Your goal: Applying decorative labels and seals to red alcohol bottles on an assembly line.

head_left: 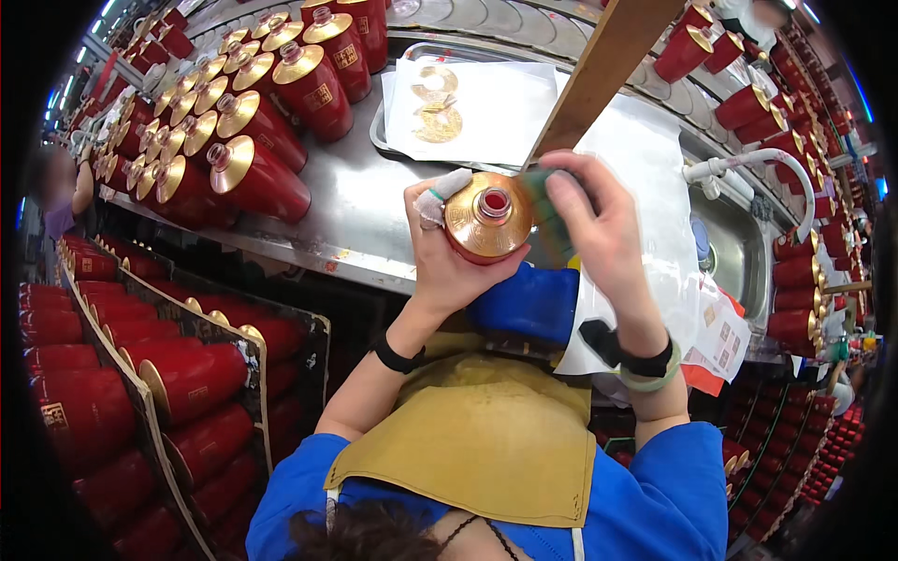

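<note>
My left hand [445, 266] is wrapped round a red bottle [482, 232] with a gold shoulder and an open, clear neck, tilted so its mouth faces up at me. White covers sit on some of that hand's fingers. At the bottle's right side, my right hand [603, 224] pinches a flat green piece [550, 201], which touches or nearly touches the gold shoulder. Motion smears this piece, so I cannot tell whether it is a cloth or a pad. Gold ring-shaped decals [438, 122] lie on white paper [500, 112] beyond the bottle.
Many red bottles [262, 178] with gold shoulders crowd the metal bench [346, 215] at left. A wooden post [603, 70] rises behind my right hand. To the right are a sink [739, 234] and white tap [795, 164]. Racks [131, 355] of bottles stand lower left. Other people are at the edges.
</note>
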{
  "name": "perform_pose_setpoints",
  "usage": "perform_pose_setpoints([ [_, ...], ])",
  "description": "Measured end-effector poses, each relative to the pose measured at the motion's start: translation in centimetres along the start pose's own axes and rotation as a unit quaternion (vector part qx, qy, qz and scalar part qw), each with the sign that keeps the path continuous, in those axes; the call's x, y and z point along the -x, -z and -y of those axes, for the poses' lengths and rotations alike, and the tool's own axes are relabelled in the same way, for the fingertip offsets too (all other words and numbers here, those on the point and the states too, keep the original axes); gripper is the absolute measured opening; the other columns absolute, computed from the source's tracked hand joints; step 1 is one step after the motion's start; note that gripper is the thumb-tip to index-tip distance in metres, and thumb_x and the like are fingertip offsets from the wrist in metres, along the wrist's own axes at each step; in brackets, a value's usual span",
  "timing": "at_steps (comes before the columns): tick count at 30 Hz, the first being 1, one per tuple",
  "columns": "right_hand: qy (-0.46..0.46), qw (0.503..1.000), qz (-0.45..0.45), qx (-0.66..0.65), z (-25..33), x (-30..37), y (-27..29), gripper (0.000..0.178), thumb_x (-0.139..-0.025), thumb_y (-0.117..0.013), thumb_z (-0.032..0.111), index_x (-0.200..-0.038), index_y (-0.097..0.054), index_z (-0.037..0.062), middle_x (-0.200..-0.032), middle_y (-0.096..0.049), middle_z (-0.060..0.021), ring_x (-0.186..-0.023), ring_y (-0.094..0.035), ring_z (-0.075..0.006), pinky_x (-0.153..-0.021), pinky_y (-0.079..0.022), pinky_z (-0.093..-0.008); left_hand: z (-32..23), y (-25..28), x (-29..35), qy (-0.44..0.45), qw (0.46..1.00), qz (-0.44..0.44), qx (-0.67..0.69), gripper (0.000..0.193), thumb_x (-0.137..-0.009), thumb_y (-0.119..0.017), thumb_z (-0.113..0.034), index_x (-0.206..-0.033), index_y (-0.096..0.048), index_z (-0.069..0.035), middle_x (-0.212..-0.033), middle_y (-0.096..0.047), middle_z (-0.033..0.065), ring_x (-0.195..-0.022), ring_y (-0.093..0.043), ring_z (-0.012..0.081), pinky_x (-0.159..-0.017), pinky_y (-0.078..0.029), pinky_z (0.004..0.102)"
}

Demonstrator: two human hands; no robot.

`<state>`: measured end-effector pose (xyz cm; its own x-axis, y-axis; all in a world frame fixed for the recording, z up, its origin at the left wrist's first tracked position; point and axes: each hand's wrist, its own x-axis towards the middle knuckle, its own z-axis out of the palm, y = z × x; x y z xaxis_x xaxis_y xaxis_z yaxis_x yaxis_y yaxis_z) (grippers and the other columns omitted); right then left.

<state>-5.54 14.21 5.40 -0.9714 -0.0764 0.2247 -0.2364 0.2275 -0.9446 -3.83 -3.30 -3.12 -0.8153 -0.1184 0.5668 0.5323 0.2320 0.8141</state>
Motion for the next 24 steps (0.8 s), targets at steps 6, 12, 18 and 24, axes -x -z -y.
perform_pose_setpoints([
  [6, 0.025, 0.979, -0.052, 0.196, -2.4, 1.2, 1.8, 0.016, -0.099, -0.063, 0.008, -0.114, -0.066, 0.0017, -0.097, -0.073, -0.0161, -0.086, -0.071, -0.0271, -0.082, -0.054, -0.0345, -0.1, 0.7, 0.1, 0.093, 0.992, 0.07, 0.052, 0.092, -0.063, -0.098, -0.019, -0.137, -0.047, 0.001, -0.128, -0.06, 0.016, -0.117, -0.063, 0.0251, -0.102, -0.051, 0.0372],
  [12, 0.012, 0.999, -0.048, 0.007, -0.2, 4.3, 3.5, 0.018, -0.105, -0.05, 0.006, -0.117, -0.061, -0.0002, -0.089, -0.06, -0.0018, -0.077, -0.051, -0.0076, -0.07, -0.045, -0.024, -3.1, 1.4, -3.4, 0.167, 0.977, 0.057, 0.116, 0.081, -0.07, -0.097, -0.022, -0.133, -0.052, 0.004, -0.123, -0.068, 0.0145, -0.111, -0.069, 0.0223, -0.098, -0.056, 0.0359],
  [18, -0.079, 0.996, 0.004, -0.027, -0.6, 8.1, 1.7, 0.084, -0.096, -0.074, 0.027, -0.16, -0.028, -0.0011, -0.129, -0.059, -0.0156, -0.106, -0.062, -0.02, -0.093, -0.05, -0.0313, -6.0, -2.1, -1.7, 0.347, 0.871, 0.142, 0.316, 0.061, -0.103, -0.067, -0.038, -0.139, -0.041, 0.004, -0.126, -0.064, 0.0157, -0.108, -0.066, 0.0166, -0.092, -0.056, 0.0309],
  [24, -0.186, 0.979, -0.032, -0.077, -1.5, 8.9, 1.7, 0.072, -0.104, -0.063, 0.028, -0.157, -0.03, -0.0075, -0.127, -0.066, -0.019, -0.106, -0.067, -0.0198, -0.092, -0.055, -0.0333, -4.5, -4.4, -0.4, 0.487, 0.8, 0.174, 0.303, 0.071, -0.104, -0.058, -0.051, -0.135, -0.03, 0.006, -0.126, -0.058, 0.0214, -0.108, -0.067, 0.0225, -0.088, -0.059, 0.0337],
])
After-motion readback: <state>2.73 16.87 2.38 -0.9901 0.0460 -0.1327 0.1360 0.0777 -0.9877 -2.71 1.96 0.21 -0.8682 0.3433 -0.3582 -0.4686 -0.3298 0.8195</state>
